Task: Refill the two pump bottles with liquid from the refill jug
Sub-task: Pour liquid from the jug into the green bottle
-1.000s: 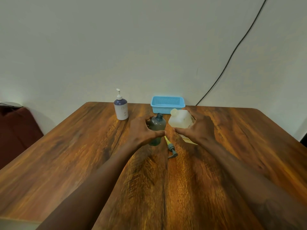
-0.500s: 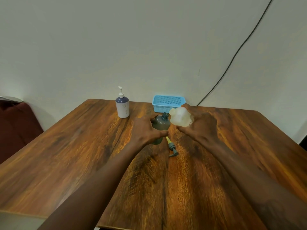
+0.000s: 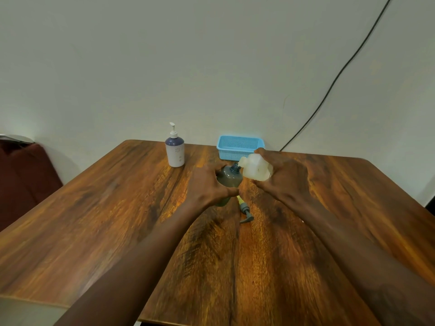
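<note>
On the brown wooden table [image 3: 94,220], the right hand [image 3: 284,180] grips a translucent white plastic refill jug [image 3: 255,169], tilted with its spout at the neck of a grey-green round bottle [image 3: 229,177], which the left hand [image 3: 207,187] grips. A detached grey pump [image 3: 244,212] lies just beside.

A pumpless translucent grey plastic bottle [image 3: 229,179] stands upright, neck open. A small milky-white plastic refill jug [image 3: 255,170] tilts left, spout at that neck. A grey-and-yellow pump head [image 3: 244,211] lies just beside the bottle. A white, purple-shouldered pump bottle [image 3: 175,150] stands upright, well apart.
</note>
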`<state>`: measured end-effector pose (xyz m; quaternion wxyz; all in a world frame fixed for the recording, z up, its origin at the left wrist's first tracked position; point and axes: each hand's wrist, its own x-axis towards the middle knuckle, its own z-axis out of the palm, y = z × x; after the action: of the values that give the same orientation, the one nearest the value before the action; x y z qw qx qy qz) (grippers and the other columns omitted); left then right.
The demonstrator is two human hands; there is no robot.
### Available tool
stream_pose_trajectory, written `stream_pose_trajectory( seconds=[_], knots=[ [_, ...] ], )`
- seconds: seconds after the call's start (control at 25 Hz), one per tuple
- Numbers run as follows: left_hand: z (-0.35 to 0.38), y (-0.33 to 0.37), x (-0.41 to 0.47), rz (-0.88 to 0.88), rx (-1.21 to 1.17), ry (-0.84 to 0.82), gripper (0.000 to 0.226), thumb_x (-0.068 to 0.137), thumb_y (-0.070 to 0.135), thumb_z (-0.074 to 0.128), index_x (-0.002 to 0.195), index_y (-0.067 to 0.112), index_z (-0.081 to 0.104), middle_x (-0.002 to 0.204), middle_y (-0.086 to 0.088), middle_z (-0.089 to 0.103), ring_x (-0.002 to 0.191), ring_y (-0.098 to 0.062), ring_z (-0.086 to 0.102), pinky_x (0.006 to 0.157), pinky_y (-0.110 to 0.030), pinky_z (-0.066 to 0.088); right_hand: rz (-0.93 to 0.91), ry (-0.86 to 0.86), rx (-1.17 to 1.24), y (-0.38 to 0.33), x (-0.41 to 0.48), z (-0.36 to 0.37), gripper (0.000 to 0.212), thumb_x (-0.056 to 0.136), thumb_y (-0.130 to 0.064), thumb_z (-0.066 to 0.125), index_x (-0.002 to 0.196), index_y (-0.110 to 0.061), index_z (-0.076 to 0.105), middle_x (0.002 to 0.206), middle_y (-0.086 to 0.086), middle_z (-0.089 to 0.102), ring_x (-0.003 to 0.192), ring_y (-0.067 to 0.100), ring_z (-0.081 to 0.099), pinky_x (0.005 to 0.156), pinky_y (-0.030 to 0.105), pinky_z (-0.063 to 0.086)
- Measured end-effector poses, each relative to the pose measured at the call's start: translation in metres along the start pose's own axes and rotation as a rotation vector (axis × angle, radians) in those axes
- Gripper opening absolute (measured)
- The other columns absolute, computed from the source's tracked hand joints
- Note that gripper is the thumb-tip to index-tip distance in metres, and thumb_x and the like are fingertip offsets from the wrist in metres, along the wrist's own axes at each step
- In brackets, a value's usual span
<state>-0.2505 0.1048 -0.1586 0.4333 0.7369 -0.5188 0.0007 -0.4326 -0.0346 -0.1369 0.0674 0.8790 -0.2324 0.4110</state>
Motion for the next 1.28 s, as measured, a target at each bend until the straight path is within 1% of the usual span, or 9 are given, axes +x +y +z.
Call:
stream_pose_trajectory(
  seconds=[0.24, 0.32, 0.4, 0.56, 0.76, 1.04, 1.12, 1.28],
  knots=[
    [0.0004, -0.0001, -0.0002, -0.010, 0.014, -0.004, 0.092, 0.058, 0.060, 0.088, 0.138, 0.023, 0.062, 0.118, 0.001, 0.073, 0.098, -0.011, 0.067, 0.081, -0.035, 0.062, -0.010, -0.001, 0.027, -0.0002, 0.0006, -0.0009, 0.066, 0.074, -0.049, 0.083, 0.131, -0.022, 0.064, 0.118, 0.006, 0.075, 0.092, 0.025, 0.072, 0.070, 0.037, 0.060],
    [0.0001, 0.0000, -0.0005, -0.015, 0.008, -0.005, 0.091, 0.059, 0.056, 0.090, 0.138, 0.022, 0.061, 0.119, 0.000, 0.072, 0.099, -0.012, 0.067, 0.082, -0.036, 0.062, -0.014, -0.005, 0.022, 0.0003, 0.0009, -0.0006, 0.067, 0.074, -0.049, 0.083, 0.132, -0.022, 0.064, 0.119, 0.006, 0.074, 0.093, 0.025, 0.072, 0.071, 0.036, 0.060],
    [0.0000, 0.0001, -0.0003, -0.014, 0.004, -0.008, 0.091, 0.059, 0.054, 0.091, 0.139, 0.020, 0.061, 0.119, -0.001, 0.072, 0.100, -0.013, 0.067, 0.082, -0.037, 0.062, -0.021, -0.007, 0.027, 0.0012, 0.0009, 0.0003, 0.066, 0.075, -0.049, 0.082, 0.133, -0.022, 0.063, 0.119, 0.006, 0.074, 0.092, 0.024, 0.072, 0.070, 0.035, 0.060],
    [0.0010, -0.0009, 0.0002, -0.025, 0.011, -0.014, 0.094, 0.056, 0.057, 0.089, 0.138, 0.021, 0.061, 0.118, 0.001, 0.073, 0.098, -0.011, 0.067, 0.082, -0.035, 0.062, -0.025, -0.013, 0.037, 0.0002, 0.0016, 0.0009, 0.063, 0.077, -0.054, 0.074, 0.132, -0.024, 0.063, 0.117, 0.005, 0.074, 0.090, 0.024, 0.072, 0.068, 0.038, 0.061],
    [0.0012, -0.0018, -0.0004, -0.030, 0.007, -0.009, 0.094, 0.054, 0.059, 0.088, 0.136, 0.023, 0.063, 0.114, 0.002, 0.073, 0.096, -0.011, 0.066, 0.082, -0.037, 0.062, -0.019, -0.009, -0.001, 0.0025, 0.0015, 0.0027, 0.064, 0.076, -0.048, 0.081, 0.133, -0.024, 0.064, 0.118, 0.004, 0.075, 0.090, 0.023, 0.073, 0.066, 0.035, 0.060],
    [0.0016, -0.0026, 0.0010, -0.028, 0.032, -0.015, 0.092, 0.056, 0.058, 0.089, 0.137, 0.023, 0.062, 0.118, 0.002, 0.073, 0.098, -0.010, 0.067, 0.081, -0.034, 0.062, -0.011, -0.023, -0.027, 0.0057, 0.0023, 0.0067, 0.063, 0.077, -0.049, 0.080, 0.133, -0.029, 0.063, 0.120, -0.001, 0.074, 0.095, 0.021, 0.071, 0.069, 0.030, 0.056],
    [0.0023, -0.0032, 0.0008, -0.019, 0.029, -0.022, 0.088, 0.058, 0.054, 0.090, 0.136, 0.023, 0.063, 0.117, 0.003, 0.072, 0.098, -0.010, 0.066, 0.080, -0.031, 0.061, -0.021, -0.020, -0.016, 0.0056, 0.0018, 0.0074, 0.062, 0.077, -0.048, 0.080, 0.133, -0.029, 0.063, 0.119, 0.000, 0.074, 0.094, 0.022, 0.072, 0.069, 0.031, 0.058],
    [0.0024, -0.0051, 0.0008, -0.008, 0.035, -0.029, 0.087, 0.059, 0.056, 0.088, 0.136, 0.023, 0.063, 0.116, 0.003, 0.072, 0.097, -0.008, 0.066, 0.079, -0.028, 0.061, -0.026, -0.029, -0.011, 0.0060, 0.0023, 0.0082, 0.061, 0.078, -0.050, 0.079, 0.133, -0.030, 0.062, 0.118, -0.001, 0.074, 0.092, 0.021, 0.071, 0.068, 0.034, 0.059]
  ],
)
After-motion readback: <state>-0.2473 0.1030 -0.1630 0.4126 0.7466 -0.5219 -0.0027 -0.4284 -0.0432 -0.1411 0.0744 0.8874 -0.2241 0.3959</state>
